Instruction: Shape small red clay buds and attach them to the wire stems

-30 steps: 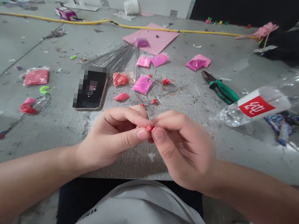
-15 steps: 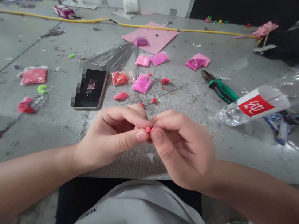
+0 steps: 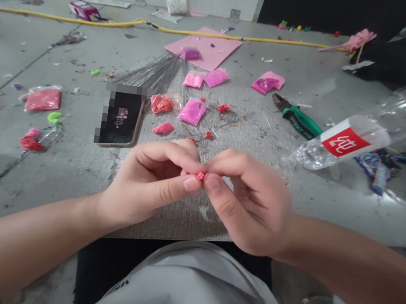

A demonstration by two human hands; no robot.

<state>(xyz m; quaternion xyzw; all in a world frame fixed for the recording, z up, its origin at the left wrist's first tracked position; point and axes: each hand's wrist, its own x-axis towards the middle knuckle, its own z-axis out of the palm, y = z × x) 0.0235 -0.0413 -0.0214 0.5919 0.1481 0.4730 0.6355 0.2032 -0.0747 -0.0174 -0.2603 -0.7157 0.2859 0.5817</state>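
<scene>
Between my fingertips sits a small lump of pinkish-red modelling clay [image 3: 202, 176]. My left hand [image 3: 154, 180] pinches it from the left with thumb and forefinger. From the right, the thumb and forefinger of my right hand [image 3: 252, 203] press on the same lump, and the fingertips of both hands meet. Just beyond my hands lie a loose pink clay piece [image 3: 163, 128], a thin wire with a red clay bit [image 3: 208, 135] on it, and a bright pink clay packet [image 3: 192, 111]. Behind them is a red clay packet [image 3: 162, 104].
A phone [image 3: 120, 118] lies left of my hands, near a bundle of thin wires [image 3: 149, 72]. Green-handled pliers [image 3: 297, 118] and a clear plastic bottle [image 3: 350, 137] are on the right. A wire piece with red clay [image 3: 32, 142] lies far left. A yellow cable [image 3: 277, 41] crosses the back.
Both hands stay pinched on the clay lump, which looks slightly more rounded and turned. The view has shifted a little; nothing else has visibly moved.
</scene>
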